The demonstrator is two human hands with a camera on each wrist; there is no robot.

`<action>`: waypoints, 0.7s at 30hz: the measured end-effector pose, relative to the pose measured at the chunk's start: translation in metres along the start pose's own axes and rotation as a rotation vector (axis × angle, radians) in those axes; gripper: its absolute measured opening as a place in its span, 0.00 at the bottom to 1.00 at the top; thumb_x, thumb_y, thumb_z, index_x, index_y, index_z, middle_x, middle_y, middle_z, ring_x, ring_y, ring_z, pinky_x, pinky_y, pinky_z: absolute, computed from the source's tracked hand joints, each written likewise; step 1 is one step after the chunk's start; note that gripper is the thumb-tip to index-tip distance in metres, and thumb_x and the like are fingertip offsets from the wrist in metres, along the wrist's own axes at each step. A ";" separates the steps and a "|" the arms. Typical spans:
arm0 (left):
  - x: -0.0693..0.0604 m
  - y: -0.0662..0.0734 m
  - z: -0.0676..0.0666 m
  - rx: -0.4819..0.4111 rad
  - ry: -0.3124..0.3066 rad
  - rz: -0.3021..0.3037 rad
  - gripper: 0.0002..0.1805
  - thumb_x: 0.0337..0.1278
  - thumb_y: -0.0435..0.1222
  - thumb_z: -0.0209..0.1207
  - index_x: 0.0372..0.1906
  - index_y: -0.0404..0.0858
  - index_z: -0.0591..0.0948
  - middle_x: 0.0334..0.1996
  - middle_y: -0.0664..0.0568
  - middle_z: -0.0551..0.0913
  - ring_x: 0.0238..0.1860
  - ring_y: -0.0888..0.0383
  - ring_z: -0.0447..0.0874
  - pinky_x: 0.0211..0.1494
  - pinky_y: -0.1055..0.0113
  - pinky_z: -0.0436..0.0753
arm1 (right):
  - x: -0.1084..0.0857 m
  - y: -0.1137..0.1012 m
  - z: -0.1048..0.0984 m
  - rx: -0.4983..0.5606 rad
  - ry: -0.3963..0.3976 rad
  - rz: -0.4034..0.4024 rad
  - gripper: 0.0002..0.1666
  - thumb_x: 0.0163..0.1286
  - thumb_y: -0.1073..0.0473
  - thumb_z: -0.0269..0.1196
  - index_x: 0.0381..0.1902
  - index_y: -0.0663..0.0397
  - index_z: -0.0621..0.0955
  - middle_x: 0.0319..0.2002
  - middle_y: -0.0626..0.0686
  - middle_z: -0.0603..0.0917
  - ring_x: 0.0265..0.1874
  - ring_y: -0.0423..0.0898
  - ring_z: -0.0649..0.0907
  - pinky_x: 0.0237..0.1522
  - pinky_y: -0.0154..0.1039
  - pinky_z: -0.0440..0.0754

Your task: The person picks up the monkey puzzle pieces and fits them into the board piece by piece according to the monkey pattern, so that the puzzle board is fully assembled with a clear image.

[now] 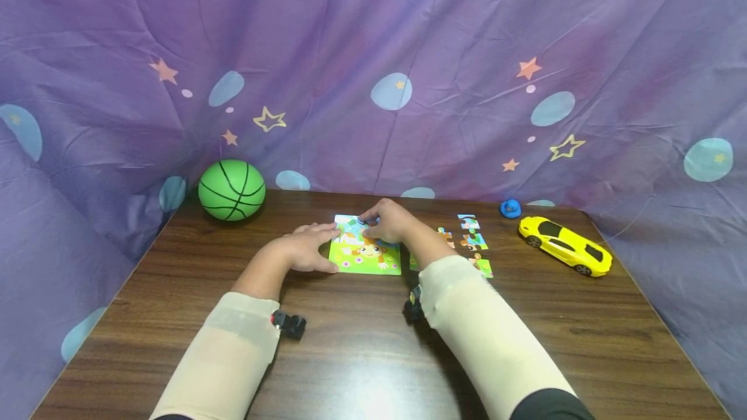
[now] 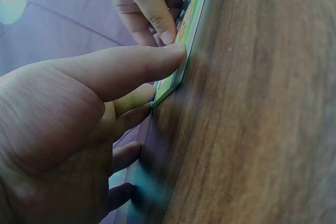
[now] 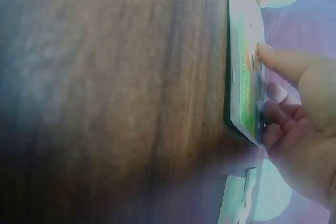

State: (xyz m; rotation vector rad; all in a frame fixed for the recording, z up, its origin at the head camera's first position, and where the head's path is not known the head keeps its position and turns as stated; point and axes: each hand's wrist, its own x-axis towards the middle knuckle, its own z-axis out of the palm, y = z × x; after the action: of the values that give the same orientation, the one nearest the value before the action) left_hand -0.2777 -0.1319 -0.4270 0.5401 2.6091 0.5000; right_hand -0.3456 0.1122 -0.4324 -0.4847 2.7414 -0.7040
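A small picture puzzle [image 1: 364, 264] in a shallow tray lies flat on the table, with a cartoon monkey on green grass. My left hand [image 1: 303, 248] is spread at its left side; the thumb touches the near left corner and the fingers are nearly straight along the far left edge. Over the upper part of the picture, my right hand [image 1: 392, 222] has its thumb and index finger on a puzzle piece [image 1: 362, 221], mostly hidden by the fingers. In the right wrist view the right thumb [image 3: 283, 61] meets the picture and the other fingers are curled.
Several loose puzzle pieces [image 1: 474, 240] lie to the right, partly behind the right forearm. A yellow toy car [image 1: 565, 246] and a small blue object [image 1: 510, 209] stand farther right. A green ball [image 1: 231, 190] sits at the back left, before a purple curtain [image 1: 327, 50].
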 end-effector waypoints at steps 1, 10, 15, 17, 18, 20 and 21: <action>0.000 0.000 0.000 0.000 0.000 0.000 0.51 0.64 0.57 0.68 0.87 0.52 0.58 0.89 0.53 0.51 0.89 0.37 0.43 0.86 0.26 0.49 | 0.000 0.000 0.000 0.002 -0.003 0.005 0.24 0.71 0.51 0.74 0.64 0.44 0.87 0.70 0.54 0.82 0.73 0.56 0.78 0.80 0.55 0.73; 0.000 -0.001 -0.001 -0.001 -0.001 0.003 0.51 0.64 0.58 0.67 0.87 0.51 0.58 0.89 0.53 0.51 0.89 0.37 0.43 0.86 0.27 0.49 | 0.001 -0.002 0.000 0.007 -0.020 0.013 0.23 0.72 0.51 0.73 0.64 0.41 0.87 0.68 0.54 0.85 0.72 0.56 0.80 0.80 0.57 0.73; 0.000 -0.002 -0.001 -0.004 0.000 -0.001 0.51 0.64 0.58 0.68 0.87 0.51 0.58 0.89 0.53 0.51 0.89 0.36 0.43 0.86 0.27 0.49 | 0.001 -0.003 0.000 0.026 -0.003 0.018 0.22 0.72 0.53 0.73 0.63 0.43 0.88 0.66 0.55 0.86 0.67 0.55 0.83 0.76 0.56 0.78; 0.000 -0.001 -0.001 -0.008 0.000 -0.002 0.51 0.64 0.58 0.68 0.87 0.51 0.59 0.89 0.53 0.51 0.89 0.36 0.43 0.86 0.26 0.48 | 0.001 -0.003 0.000 0.023 0.010 0.023 0.22 0.72 0.53 0.73 0.62 0.44 0.88 0.64 0.55 0.87 0.64 0.54 0.84 0.75 0.54 0.79; 0.000 -0.001 -0.001 -0.011 0.000 -0.002 0.52 0.63 0.58 0.68 0.87 0.51 0.59 0.89 0.53 0.51 0.89 0.36 0.43 0.86 0.26 0.48 | 0.001 -0.004 0.000 0.020 0.016 0.027 0.21 0.72 0.52 0.73 0.62 0.44 0.88 0.63 0.55 0.87 0.63 0.54 0.85 0.74 0.54 0.80; -0.001 0.000 -0.001 -0.017 0.000 -0.003 0.52 0.63 0.57 0.68 0.87 0.51 0.59 0.89 0.53 0.51 0.89 0.37 0.43 0.86 0.25 0.48 | 0.002 -0.004 0.000 0.010 0.028 0.030 0.21 0.71 0.52 0.74 0.61 0.45 0.88 0.62 0.53 0.89 0.62 0.53 0.86 0.74 0.53 0.80; -0.001 0.001 -0.002 -0.021 0.000 -0.003 0.52 0.63 0.57 0.68 0.87 0.51 0.59 0.89 0.53 0.51 0.89 0.37 0.42 0.85 0.25 0.48 | 0.002 -0.005 0.000 0.008 0.033 0.034 0.21 0.71 0.52 0.74 0.61 0.45 0.88 0.61 0.53 0.89 0.61 0.53 0.86 0.74 0.53 0.80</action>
State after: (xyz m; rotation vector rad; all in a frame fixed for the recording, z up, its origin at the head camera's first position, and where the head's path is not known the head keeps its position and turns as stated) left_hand -0.2775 -0.1323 -0.4251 0.5288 2.6016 0.5262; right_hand -0.3458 0.1076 -0.4306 -0.4281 2.7699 -0.7201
